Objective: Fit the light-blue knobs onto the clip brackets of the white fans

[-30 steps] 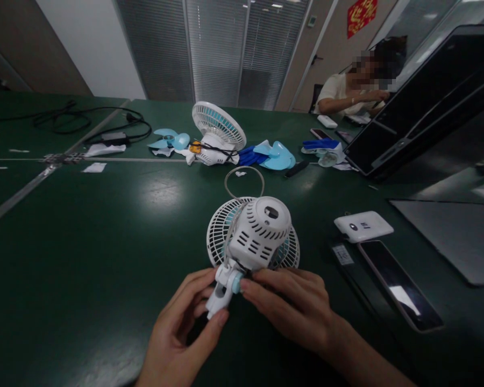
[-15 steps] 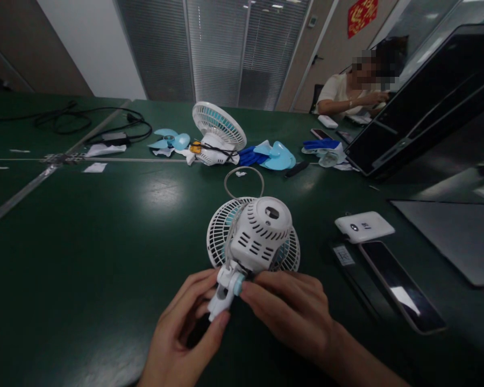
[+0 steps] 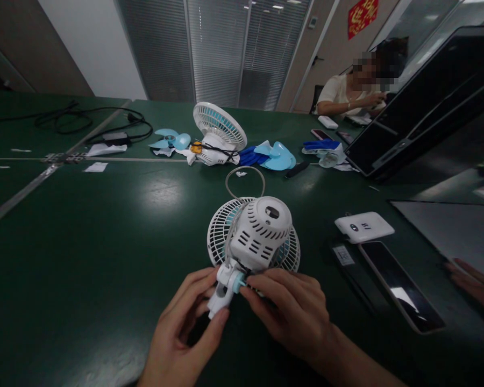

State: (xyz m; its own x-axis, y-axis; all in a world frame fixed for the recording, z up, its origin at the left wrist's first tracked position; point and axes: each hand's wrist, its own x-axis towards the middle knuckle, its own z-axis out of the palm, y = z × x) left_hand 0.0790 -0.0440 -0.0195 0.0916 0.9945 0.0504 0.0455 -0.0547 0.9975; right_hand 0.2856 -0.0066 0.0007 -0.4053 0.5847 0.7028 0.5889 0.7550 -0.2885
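A small white fan lies face down on the table, its slotted motor housing upward and its round grille beneath. The white clamp bracket at its near end sits between the thumb and fingers of my left hand. On the bracket's right side is a light-blue knob. My right hand pinches the knob's outer end between thumb and index finger. A grey cable loops out behind the grille.
Farther back stand a second fan, blue fan blades and blue-white gloves. To the right lie a phone, a white device and a grey panel with another person's hand. Someone sits beyond.
My right fingertips have shifted slightly, and more of the light-blue knob's narrow end shows. Another person's hand has come in at the right edge. My left hand has stayed put.
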